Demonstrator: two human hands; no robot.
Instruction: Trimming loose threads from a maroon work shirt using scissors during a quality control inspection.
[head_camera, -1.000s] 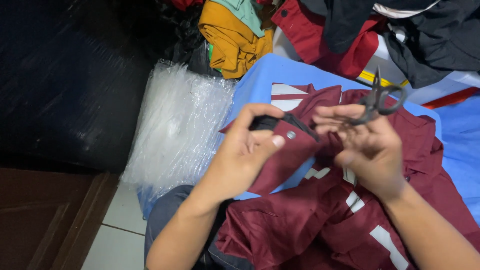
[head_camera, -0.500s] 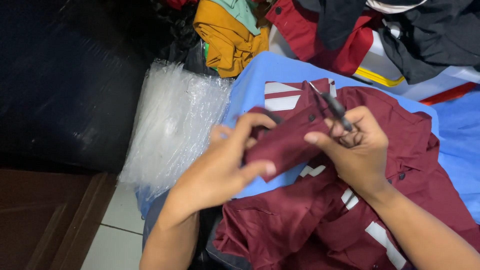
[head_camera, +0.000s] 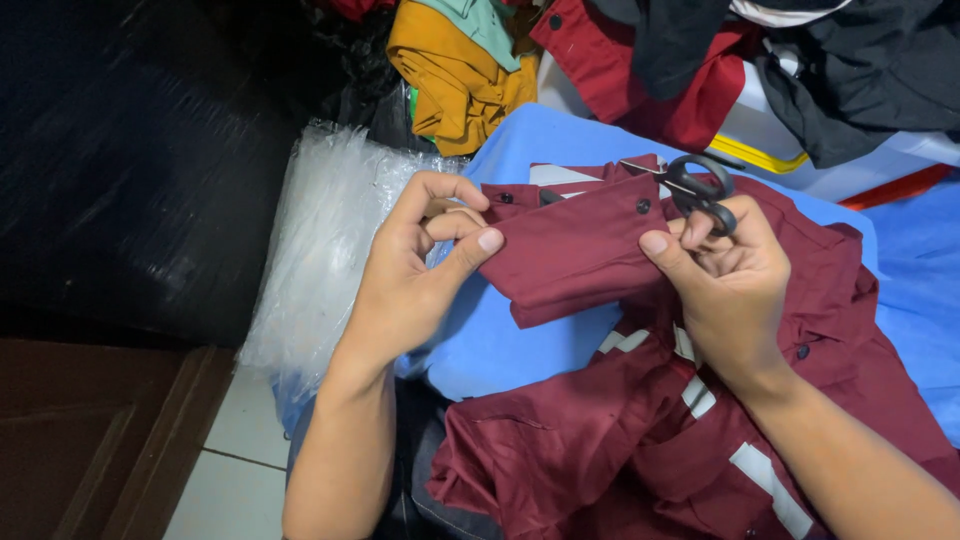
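Observation:
A maroon work shirt (head_camera: 620, 440) with white stripes lies over my lap and a blue cloth (head_camera: 520, 345). Its buttoned cuff (head_camera: 575, 250) is stretched flat between my hands. My left hand (head_camera: 415, 265) pinches the cuff's left end between thumb and fingers. My right hand (head_camera: 725, 280) pinches the cuff's right edge with the thumb and also carries small black scissors (head_camera: 695, 190), their loops hooked on the fingers and the blades pointing left over the cuff.
A pile of clear plastic bags (head_camera: 335, 235) lies to the left. Heaped garments sit at the back: mustard (head_camera: 450, 80), red (head_camera: 640, 70), black (head_camera: 860, 70). A dark surface (head_camera: 130, 170) and wooden furniture (head_camera: 90, 440) fill the left; white floor tiles (head_camera: 230, 470) show below.
The cuff was bunched in both hands and is now spread flat. The scissors moved from open above the cloth to tucked in my right hand's fingers.

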